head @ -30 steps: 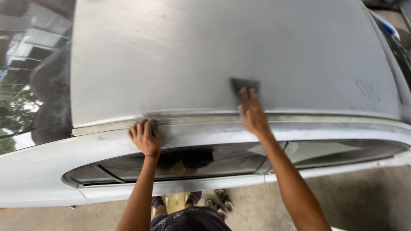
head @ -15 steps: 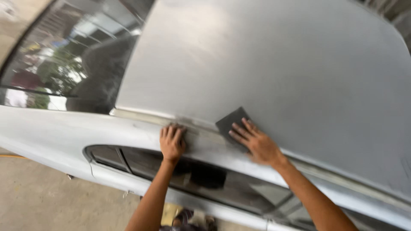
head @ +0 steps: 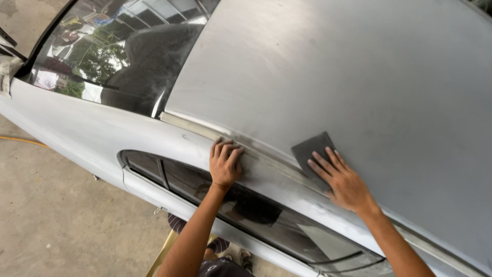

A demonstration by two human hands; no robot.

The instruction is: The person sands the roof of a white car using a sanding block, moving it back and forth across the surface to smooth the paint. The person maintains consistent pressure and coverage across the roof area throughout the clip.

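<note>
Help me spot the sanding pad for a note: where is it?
In the head view, the dark sanding pad lies flat on the grey car roof, right of centre, under the right hand's fingertips near the roof edge.

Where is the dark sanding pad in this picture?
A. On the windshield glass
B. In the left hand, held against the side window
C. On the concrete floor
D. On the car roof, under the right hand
D: the right hand presses the flat dark pad onto the dull grey roof beside the gutter strip, while the left hand rests bare on the roof edge above the side window.
</note>
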